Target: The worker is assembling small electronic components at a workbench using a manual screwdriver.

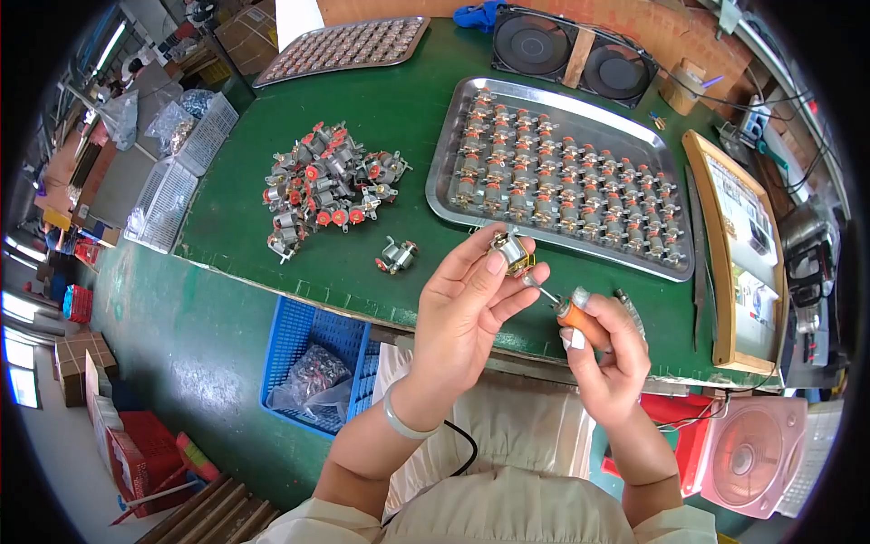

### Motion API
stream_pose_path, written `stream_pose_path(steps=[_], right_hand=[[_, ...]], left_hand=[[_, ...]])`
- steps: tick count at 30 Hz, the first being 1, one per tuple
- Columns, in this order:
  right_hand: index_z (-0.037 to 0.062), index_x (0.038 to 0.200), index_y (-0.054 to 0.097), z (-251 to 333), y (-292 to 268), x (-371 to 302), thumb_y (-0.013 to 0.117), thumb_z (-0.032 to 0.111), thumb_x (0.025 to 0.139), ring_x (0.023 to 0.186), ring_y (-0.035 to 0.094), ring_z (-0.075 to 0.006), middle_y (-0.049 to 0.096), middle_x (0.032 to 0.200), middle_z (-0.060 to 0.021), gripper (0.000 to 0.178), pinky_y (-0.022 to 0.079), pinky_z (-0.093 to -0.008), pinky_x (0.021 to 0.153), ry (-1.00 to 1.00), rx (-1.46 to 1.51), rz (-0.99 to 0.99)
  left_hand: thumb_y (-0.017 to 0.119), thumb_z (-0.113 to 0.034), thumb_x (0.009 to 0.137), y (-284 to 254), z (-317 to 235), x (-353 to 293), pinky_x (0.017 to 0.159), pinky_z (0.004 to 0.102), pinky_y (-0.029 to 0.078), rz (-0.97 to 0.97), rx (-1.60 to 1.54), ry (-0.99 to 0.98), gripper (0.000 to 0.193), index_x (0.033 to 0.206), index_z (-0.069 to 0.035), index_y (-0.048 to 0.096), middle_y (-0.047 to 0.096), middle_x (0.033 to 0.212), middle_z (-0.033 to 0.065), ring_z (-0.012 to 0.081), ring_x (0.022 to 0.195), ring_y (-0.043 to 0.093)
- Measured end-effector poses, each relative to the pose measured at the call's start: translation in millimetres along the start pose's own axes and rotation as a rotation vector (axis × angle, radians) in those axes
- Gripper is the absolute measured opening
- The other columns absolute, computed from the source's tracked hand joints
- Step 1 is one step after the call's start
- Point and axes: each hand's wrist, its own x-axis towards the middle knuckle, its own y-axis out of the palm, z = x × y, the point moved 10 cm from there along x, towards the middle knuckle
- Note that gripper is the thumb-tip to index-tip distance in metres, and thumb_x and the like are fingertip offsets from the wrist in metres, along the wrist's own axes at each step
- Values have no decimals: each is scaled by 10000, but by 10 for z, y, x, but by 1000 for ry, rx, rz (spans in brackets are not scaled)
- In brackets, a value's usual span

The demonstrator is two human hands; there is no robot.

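Note:
My left hand pinches a small silver motor-like part with brass-coloured bits, raised above the table's front edge. My right hand is closed round an orange-handled tool with a thin metal shaft, like a screwdriver. The tool's shaft points at the held part; its tip is by my left fingertips, and whether it touches the part I cannot tell. A single similar part lies on the green table to the left. Behind it is a heap of such parts with red ends.
A metal tray with rows of upright parts fills the table's middle right. Another filled tray stands at the back. Two black round speakers or fans are at the rear, a wooden frame at right. Below sits a blue crate.

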Motion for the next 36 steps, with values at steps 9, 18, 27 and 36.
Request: stream_pose_path(steps=[9, 18, 27, 36], right_hand=[[-23, 1140, 458, -373, 309, -208, 425, 141, 911, 478, 403, -61, 527, 679, -70, 284, 355, -189, 428, 692, 921, -108], [-50, 1090, 498, 184, -78, 92, 505, 80, 866, 554, 492, -131, 528, 679, -73, 260, 419, -231, 493, 6, -60, -148], [-16, 985, 466, -12, -61, -22, 422, 234, 922, 419, 356, -58, 410, 498, -16, 262, 283, -209, 386, 186, 369, -316], [-14, 980, 463, -333, 298, -227, 470, 295, 886, 506, 390, -70, 458, 650, -35, 323, 330, -220, 435, 764, 1005, -87]], left_hand=[[469, -147, 894, -14, -76, -44, 750, 267, 528, -68, 51, 154, 338, 1207, -33, 414, 551, 1088, 127, 214, 939, 592], [467, -120, 892, 23, -148, -66, 751, 292, 531, -85, 95, 268, 324, 1198, -30, 411, 555, 1081, 140, 244, 924, 600], [488, -78, 878, 112, -261, -168, 772, 337, 519, -38, 125, 351, 330, 1191, -9, 410, 552, 1091, 169, 284, 922, 597], [490, -71, 876, 94, -285, -223, 755, 332, 526, -35, 167, 396, 334, 1195, -15, 410, 556, 1084, 174, 284, 916, 599]])
